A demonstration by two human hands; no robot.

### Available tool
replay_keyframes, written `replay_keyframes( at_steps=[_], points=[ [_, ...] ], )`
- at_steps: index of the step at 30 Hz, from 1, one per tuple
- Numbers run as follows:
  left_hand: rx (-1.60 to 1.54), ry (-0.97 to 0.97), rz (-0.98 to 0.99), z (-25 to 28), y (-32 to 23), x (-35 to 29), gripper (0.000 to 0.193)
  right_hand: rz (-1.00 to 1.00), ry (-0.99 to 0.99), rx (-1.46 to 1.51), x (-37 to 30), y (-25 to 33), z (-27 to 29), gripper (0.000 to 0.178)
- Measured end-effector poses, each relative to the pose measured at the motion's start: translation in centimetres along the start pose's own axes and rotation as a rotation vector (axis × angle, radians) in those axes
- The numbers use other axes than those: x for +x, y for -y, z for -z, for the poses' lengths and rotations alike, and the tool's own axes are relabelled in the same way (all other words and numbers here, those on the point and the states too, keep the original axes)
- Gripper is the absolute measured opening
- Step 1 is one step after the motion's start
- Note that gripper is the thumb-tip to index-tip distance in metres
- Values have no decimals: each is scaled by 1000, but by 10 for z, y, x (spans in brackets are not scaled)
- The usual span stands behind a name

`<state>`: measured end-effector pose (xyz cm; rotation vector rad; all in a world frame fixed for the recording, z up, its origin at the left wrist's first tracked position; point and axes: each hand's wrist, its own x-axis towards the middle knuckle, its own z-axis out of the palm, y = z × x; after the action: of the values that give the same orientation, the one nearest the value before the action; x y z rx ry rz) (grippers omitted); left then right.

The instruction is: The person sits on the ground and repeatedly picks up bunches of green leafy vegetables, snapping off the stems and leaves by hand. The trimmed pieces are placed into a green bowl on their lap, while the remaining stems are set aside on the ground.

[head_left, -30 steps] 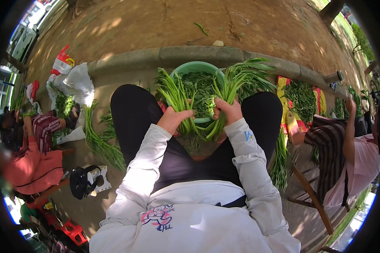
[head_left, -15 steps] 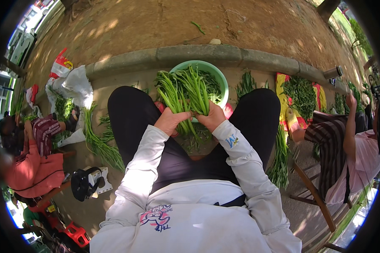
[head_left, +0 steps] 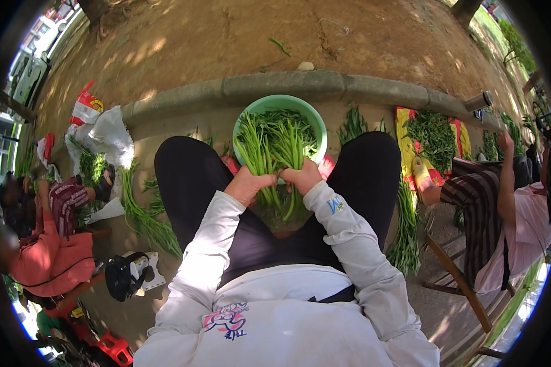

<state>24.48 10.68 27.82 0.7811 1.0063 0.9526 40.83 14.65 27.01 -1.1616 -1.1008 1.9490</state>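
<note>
My left hand [head_left: 249,185] is closed round a bunch of green leafy stems [head_left: 258,150] that look like water spinach. Closed on a second bunch of the same stems [head_left: 289,150] is my right hand [head_left: 303,178]. The two hands meet at the thumbs, between my knees. Leafy tops point away from me over a light green basin [head_left: 320,122], which has loose leaves in it. Cut ends of the stems hang below my hands toward me. Fingers under the bunches are partly hidden.
Long stems lie beside my left [head_left: 150,223] and right leg. A leaf pile [head_left: 431,137] rests on a yellow-red sack at the right. People sit on both sides, one in a red top [head_left: 52,257]. A stone kerb [head_left: 281,84] runs behind the basin.
The leafy tops have come down over the basin, and more of its left rim shows. Both hands have shifted slightly toward me and still grip the stems.
</note>
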Motion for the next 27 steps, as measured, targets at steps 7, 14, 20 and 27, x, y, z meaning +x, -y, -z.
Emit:
replay_keyframes(
  at_steps=[7, 14, 20, 27],
  points=[
    [-210, -99, 46, -1, -2, -3, 52, 34, -259, 445, 6, 11, 21, 14],
    [-175, -233, 71, 3, 6, 2, 51, 227, -96, -141, 4, 13, 22, 27],
    [-197, -136, 20, -4, -1, -3, 36, 364, 150, -434, 14, -27, 3, 61],
    [-184, -89, 38, 0, 0, -4, 42, -24, 263, -329, 1, 6, 6, 41]
  ],
)
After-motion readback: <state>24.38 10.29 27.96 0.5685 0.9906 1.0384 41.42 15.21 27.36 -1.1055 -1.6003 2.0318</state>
